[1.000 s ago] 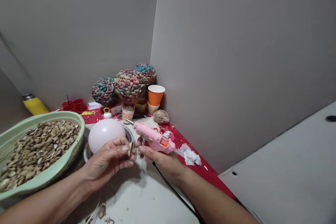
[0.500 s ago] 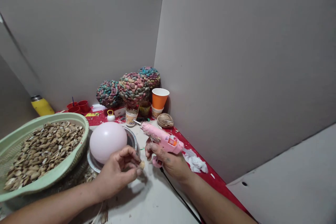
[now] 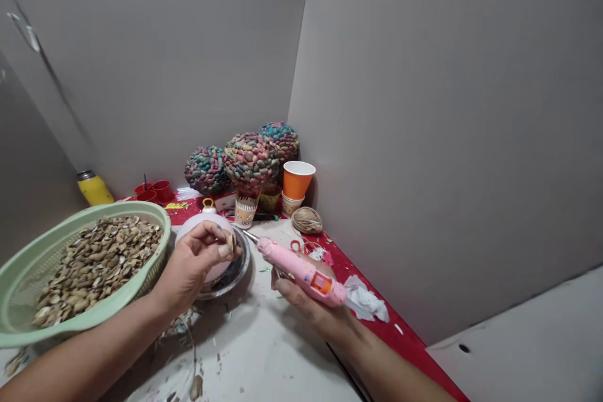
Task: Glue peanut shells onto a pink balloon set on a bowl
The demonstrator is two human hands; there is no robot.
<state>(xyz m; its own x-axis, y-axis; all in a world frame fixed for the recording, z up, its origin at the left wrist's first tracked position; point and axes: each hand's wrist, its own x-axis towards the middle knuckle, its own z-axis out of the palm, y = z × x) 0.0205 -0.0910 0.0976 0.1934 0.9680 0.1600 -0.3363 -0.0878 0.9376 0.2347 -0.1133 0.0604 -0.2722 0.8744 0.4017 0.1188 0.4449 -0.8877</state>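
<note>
My left hand [image 3: 200,260] pinches a small tan shell piece [image 3: 230,242] between thumb and fingers, in front of a pale pink balloon [image 3: 191,226]. The balloon rests in a metal bowl [image 3: 245,264] and is partly hidden by that hand. Wrapped in my right hand [image 3: 306,301] is a pink glue gun [image 3: 296,267], its metal nozzle pointing up and left toward the shell piece. A gap separates nozzle and shell. At the left, a green basket [image 3: 162,226] holds many shells [image 3: 98,264].
Behind stand several balls covered in coloured shells [image 3: 249,160], an orange cup [image 3: 298,181], a twine ball [image 3: 307,220], red cups [image 3: 162,190] and a yellow bottle [image 3: 94,188]. Crumpled tissue [image 3: 365,298] lies at the right, and shell scraps [image 3: 196,387] near the front.
My left hand has lifted the shell piece up and left, now covering part of the balloon. The glue gun has shifted slightly right and down. The view has shifted too.
</note>
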